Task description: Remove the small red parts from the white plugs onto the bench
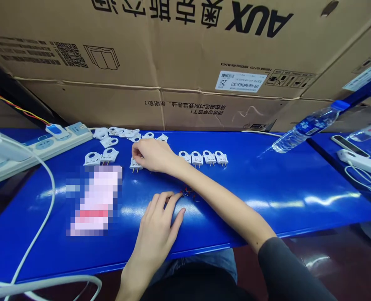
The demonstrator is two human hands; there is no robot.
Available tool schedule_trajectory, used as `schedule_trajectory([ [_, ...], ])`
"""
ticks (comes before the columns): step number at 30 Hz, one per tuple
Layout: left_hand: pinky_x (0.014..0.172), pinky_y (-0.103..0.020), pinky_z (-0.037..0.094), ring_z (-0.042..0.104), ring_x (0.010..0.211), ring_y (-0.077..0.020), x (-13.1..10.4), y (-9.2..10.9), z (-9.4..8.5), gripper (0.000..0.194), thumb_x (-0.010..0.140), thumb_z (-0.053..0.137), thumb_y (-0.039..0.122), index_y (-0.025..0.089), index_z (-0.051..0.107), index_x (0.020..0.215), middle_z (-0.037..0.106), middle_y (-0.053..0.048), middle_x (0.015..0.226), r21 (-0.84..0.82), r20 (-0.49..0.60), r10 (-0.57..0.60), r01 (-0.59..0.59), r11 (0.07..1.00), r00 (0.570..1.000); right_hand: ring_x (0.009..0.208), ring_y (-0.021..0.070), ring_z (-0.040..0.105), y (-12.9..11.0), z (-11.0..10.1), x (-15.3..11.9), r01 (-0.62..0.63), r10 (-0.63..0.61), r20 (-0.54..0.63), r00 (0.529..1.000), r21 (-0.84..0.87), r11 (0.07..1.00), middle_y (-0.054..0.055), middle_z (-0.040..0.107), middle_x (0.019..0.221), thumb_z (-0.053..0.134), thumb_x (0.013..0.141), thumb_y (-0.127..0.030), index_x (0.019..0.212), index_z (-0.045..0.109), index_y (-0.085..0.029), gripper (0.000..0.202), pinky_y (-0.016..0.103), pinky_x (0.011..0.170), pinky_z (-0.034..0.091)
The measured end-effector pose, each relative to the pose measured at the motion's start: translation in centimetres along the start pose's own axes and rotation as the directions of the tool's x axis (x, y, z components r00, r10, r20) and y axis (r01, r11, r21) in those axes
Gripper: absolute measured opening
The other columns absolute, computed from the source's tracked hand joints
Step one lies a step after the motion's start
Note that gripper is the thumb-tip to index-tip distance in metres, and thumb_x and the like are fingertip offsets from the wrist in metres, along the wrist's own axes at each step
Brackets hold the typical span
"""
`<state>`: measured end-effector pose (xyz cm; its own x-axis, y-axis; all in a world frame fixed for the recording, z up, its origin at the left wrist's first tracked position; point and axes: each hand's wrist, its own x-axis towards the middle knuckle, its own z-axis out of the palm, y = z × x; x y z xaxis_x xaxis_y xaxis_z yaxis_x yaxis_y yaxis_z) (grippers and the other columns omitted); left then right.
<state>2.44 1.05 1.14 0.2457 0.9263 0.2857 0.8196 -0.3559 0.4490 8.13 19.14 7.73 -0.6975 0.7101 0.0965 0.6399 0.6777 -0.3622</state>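
Right hand point(152, 154) reaches across, fingertips pinched on a white plug piece point(136, 164) standing on the blue bench point(267, 188). Left hand point(160, 225) lies flat, holding nothing, just below. Looks light, rigid plastic; grip the body above those thin, bendable prongs.

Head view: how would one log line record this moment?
right hand: fingers on white plug | left hand: flat on blue table | plug row: right

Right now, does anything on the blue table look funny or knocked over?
Yes. The water bottle lies tipped on its side at the far right of the blue table, not upright. The white plug pieces stand in a neat row, but those behind the right hand lie in a loose jumble.
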Motion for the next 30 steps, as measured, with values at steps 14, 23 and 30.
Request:
schedule_trajectory([
  [14, 0.094, -0.043, 0.055, 0.063, 0.115, -0.0274, -0.3, 0.0, -0.1, 0.04, 0.106, 0.047, 0.034, 0.022, 0.053, 0.144, 0.065, -0.011, 0.124, 0.009, 0.019, 0.013, -0.013, 1.0, 1.0, 0.09, 0.0188, 0.073, 2.8, -3.6, -14.6, -0.203, 0.193, 0.107, 0.975, 0.089, 0.975, 0.001, 0.08, 0.097, 0.061, 0.099, -0.016, 0.101, 0.078, -0.026, 0.02, 0.027, 0.078, 0.048],
  [23, 0.091, -0.042, 0.055, 0.063, 0.115, -0.0274, -0.1, -0.1, -0.1, 0.042, 0.106, 0.048, 0.035, 0.024, 0.052, 0.146, 0.065, -0.01, 0.126, 0.017, 0.034, 0.019, -0.019, 1.0, 0.999, 0.093, 0.0195, 0.072, 0.7, 0.2, -21.5, -0.472, 0.513, -0.081, 0.855, 0.29, 0.832, 0.003, 0.075, 0.105, 0.065, 0.097, -0.026, 0.129, 0.068, -0.027, 0.033, 0.032, 0.082, 0.055],
  [30, 0.094, -0.044, 0.055, 0.063, 0.116, -0.0278, 0.0, -0.1, -0.1, 0.044, 0.106, 0.047, 0.038, 0.025, 0.048, 0.148, 0.065, -0.01, 0.129, -0.011, 0.038, -0.01, 0.01, 1.0, 0.999, 0.091, 0.0211, 0.072, -0.1, 2.6, -19.9, -0.533, 0.59, -0.166, 0.79, 0.29, 0.795, 0.004, 0.074, 0.1, 0.058, 0.099, -0.023, 0.13, 0.067, -0.025, 0.032, 0.033, 0.078, 0.055],
])
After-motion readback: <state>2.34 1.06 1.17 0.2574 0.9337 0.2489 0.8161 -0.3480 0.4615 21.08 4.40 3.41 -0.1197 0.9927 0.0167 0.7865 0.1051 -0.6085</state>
